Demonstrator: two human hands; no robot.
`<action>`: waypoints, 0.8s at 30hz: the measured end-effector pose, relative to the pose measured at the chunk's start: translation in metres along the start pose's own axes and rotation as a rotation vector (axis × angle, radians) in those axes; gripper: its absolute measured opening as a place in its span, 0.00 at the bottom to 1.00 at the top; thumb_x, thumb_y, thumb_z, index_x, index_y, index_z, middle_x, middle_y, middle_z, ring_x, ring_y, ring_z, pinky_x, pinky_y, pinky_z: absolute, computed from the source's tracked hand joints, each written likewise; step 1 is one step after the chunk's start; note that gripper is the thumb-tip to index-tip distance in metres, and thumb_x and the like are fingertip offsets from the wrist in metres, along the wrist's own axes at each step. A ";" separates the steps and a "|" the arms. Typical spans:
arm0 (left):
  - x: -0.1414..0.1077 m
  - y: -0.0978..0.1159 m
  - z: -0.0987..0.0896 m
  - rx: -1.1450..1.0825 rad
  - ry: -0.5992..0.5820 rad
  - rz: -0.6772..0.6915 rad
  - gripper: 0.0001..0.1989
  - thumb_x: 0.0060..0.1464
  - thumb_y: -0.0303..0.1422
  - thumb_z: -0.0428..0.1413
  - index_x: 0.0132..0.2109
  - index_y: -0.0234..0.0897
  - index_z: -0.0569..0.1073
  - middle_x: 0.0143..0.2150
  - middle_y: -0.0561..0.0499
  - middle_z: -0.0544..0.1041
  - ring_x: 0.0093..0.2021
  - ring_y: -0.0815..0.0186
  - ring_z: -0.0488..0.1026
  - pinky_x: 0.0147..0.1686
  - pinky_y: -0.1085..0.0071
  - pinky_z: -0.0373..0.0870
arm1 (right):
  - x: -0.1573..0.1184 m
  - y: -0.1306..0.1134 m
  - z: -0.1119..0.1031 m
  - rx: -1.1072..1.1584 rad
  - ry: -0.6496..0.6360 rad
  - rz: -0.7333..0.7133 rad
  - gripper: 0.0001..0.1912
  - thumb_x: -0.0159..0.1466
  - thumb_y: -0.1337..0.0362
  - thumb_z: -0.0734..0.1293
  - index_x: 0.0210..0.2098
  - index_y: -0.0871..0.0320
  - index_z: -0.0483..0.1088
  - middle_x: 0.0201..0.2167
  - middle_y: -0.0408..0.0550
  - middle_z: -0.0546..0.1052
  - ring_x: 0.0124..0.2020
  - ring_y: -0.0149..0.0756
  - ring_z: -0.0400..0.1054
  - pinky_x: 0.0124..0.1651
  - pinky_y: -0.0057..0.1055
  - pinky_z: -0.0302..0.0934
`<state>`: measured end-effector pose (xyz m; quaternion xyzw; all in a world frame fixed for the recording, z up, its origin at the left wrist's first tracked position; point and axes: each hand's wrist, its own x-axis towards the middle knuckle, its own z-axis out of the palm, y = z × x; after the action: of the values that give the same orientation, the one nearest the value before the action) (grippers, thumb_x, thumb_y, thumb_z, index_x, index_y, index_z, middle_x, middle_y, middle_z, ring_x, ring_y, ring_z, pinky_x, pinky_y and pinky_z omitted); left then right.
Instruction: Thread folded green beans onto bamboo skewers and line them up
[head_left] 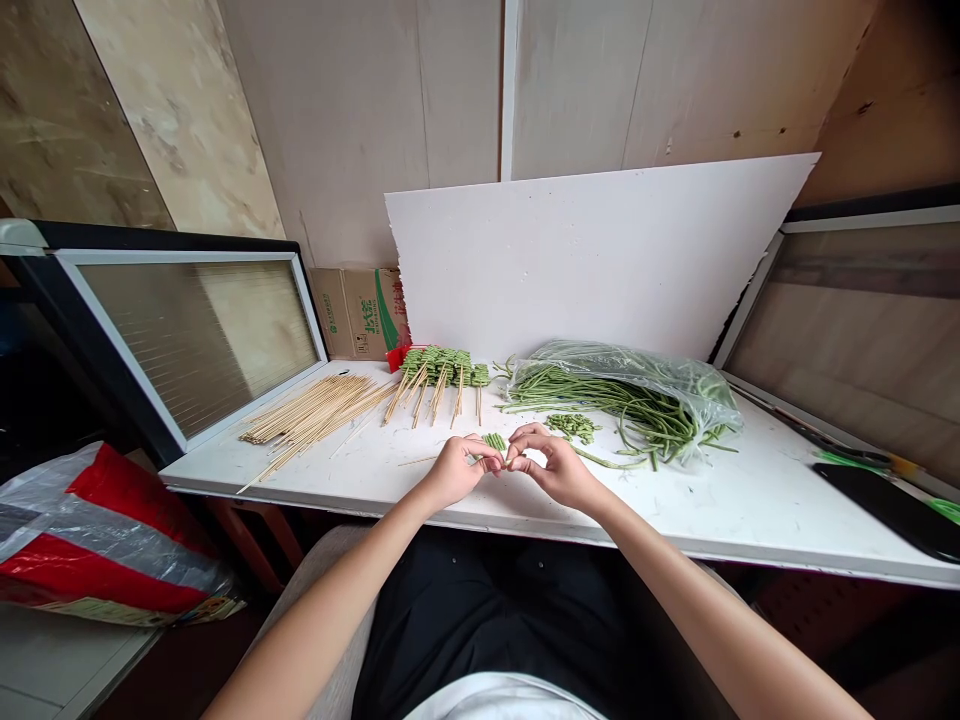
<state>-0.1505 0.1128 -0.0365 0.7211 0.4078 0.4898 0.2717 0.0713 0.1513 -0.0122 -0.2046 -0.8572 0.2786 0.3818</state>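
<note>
Close together over the front of the white table, my left hand (466, 468) and my right hand (546, 462) are both closed in a pinch. A thin bamboo skewer (416, 461) sticks out leftward from my left hand, which grips it. Just beyond my fingertips shows a short row of cut green bean pieces (494, 440), side by side; how they join the skewer is hidden. What my right fingertips pinch is too small to make out. A small pile of cut bean pieces (574, 428) lies beyond my right hand.
Loose bamboo skewers (319, 408) lie at the left, beside several finished bean skewers (439, 368). Long green beans (600, 390) spill from a clear plastic bag (705, 390). A carton (360, 312) and a white board (592, 265) stand behind; a black phone-like slab (889, 508) lies right.
</note>
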 end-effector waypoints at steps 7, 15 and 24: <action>0.000 -0.004 0.001 -0.134 0.017 -0.093 0.14 0.62 0.40 0.63 0.46 0.33 0.85 0.35 0.43 0.85 0.40 0.58 0.82 0.48 0.61 0.75 | 0.002 0.024 -0.008 -0.126 0.154 0.023 0.15 0.71 0.47 0.69 0.41 0.51 0.81 0.40 0.53 0.81 0.49 0.50 0.69 0.52 0.46 0.66; 0.002 -0.016 0.004 -0.351 0.038 -0.178 0.24 0.50 0.42 0.73 0.49 0.31 0.82 0.35 0.41 0.85 0.38 0.58 0.83 0.45 0.62 0.78 | -0.007 0.073 -0.018 -0.533 0.071 0.028 0.11 0.70 0.55 0.70 0.38 0.52 0.83 0.35 0.54 0.83 0.47 0.55 0.68 0.51 0.50 0.63; 0.003 -0.008 0.011 -0.433 0.269 -0.254 0.28 0.43 0.40 0.77 0.49 0.31 0.80 0.36 0.45 0.84 0.39 0.60 0.83 0.46 0.63 0.78 | -0.004 0.029 -0.006 -0.308 -0.009 0.025 0.13 0.70 0.50 0.71 0.45 0.49 0.82 0.40 0.51 0.84 0.49 0.51 0.70 0.53 0.46 0.65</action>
<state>-0.1422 0.1200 -0.0456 0.5180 0.4133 0.6188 0.4218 0.0823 0.1729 -0.0296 -0.2704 -0.8888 0.1494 0.3386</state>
